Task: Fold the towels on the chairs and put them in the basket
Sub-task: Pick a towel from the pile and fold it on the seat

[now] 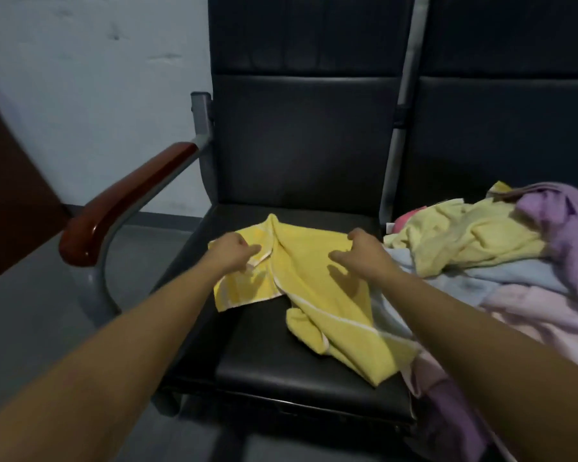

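Pinching yellow towel (317,295) with left hand (236,251) at white trim; right hand (364,251) grips its far edge. Towel crumpled on chair seat (281,368), towel pile (481,248) at right edge.

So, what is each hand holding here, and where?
Both hold the yellow towel: left hand pinches its white-trimmed edge, right hand grips its far edge.

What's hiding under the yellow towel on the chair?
Mostly the black seat. The yellow towel overlaps a pale blue towel at its right edge. Anything small beneath its middle is covered, so I cannot tell.
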Tool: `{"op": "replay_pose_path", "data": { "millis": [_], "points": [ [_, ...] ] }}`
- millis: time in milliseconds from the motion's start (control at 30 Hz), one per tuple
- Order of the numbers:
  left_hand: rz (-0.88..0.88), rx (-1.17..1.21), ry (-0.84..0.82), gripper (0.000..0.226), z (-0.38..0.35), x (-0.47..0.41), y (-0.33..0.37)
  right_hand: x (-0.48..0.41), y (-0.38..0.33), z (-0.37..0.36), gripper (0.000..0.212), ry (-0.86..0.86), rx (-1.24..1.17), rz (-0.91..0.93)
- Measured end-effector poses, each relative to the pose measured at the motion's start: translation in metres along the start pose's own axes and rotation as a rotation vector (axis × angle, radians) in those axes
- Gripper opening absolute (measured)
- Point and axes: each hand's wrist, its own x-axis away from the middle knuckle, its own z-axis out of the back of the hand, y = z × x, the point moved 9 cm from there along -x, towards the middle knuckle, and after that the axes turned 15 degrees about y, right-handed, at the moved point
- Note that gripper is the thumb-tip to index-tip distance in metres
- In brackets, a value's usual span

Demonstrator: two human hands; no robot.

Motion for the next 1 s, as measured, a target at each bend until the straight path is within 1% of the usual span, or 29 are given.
{"op": "replay_pose_path", "data": {
  "millis": [67,133,200,267,333,400,500,533,567,633,667,733,767,800,833,867,933,967,1000],
  "points": [
    [0.033,-0.031,-0.091,0.051,-0.040,0.012,-0.014,0.010,0.009,-0.034,0.048,-0.104,0.142,0.057],
    [0.045,0.000,-0.089,0.055,-0.060,0.018,-0.015,0.019,0.016,-0.050,0.037,-0.120,0.246,0.117],
    [0.059,0.064,-0.077,0.053,-0.070,0.023,-0.005,0.023,0.017,-0.051,0.027,-0.064,0.250,0.147],
    [0.009,0.054,-0.126,0.042,-0.080,0.027,0.009,0.028,0.019,-0.049,0.020,-0.055,0.149,0.126],
    [-0.032,0.045,-0.121,0.023,-0.081,0.031,0.017,0.034,0.019,-0.044,0.025,-0.068,0.029,0.088],
    [0.016,0.145,-0.048,0.009,-0.073,0.033,0.014,0.044,0.014,-0.035,0.027,-0.100,-0.066,0.074],
    [0.136,0.363,0.044,0.012,-0.053,0.035,0.000,0.061,0.004,-0.021,0.029,-0.220,-0.262,0.014],
    [0.189,0.429,0.054,0.006,-0.045,0.036,-0.005,0.061,0.005,-0.013,0.032,-0.203,-0.315,-0.028],
    [0.251,0.498,0.062,0.003,-0.037,0.038,-0.010,0.056,0.010,-0.004,0.033,-0.136,-0.351,-0.077],
    [0.365,0.620,0.065,0.015,-0.026,0.044,-0.020,0.044,0.026,0.004,0.027,-0.008,-0.367,-0.185],
    [0.402,0.657,0.064,0.018,-0.021,0.049,-0.023,0.043,0.032,0.002,0.023,0.001,-0.353,-0.239],
    [0.501,0.748,0.020,0.029,-0.020,0.062,-0.030,0.046,0.036,-0.010,0.021,-0.048,-0.299,-0.310],
    [0.556,0.799,-0.015,0.038,-0.023,0.069,-0.034,0.048,0.036,-0.017,0.023,-0.071,-0.279,-0.326],
    [0.587,0.829,-0.038,0.047,-0.024,0.074,-0.036,0.050,0.034,-0.023,0.025,-0.081,-0.268,-0.328],
    [0.597,0.846,-0.051,0.050,-0.024,0.078,-0.039,0.051,0.033,-0.027,0.027,-0.084,-0.258,-0.329],
    [0.601,0.864,-0.062,0.049,-0.025,0.081,-0.040,0.052,0.033,-0.030,0.029,-0.086,-0.244,-0.325],
    [0.591,0.916,-0.079,0.035,-0.027,0.084,-0.039,0.050,0.033,-0.038,0.033,-0.119,-0.218,-0.302],
    [0.592,0.928,-0.081,0.028,-0.028,0.084,-0.040,0.048,0.033,-0.044,0.032,-0.152,-0.210,-0.282],
    [0.587,0.928,-0.071,0.026,-0.029,0.081,-0.042,0.046,0.033,-0.047,0.030,-0.175,-0.221,-0.266]
  ]
}}
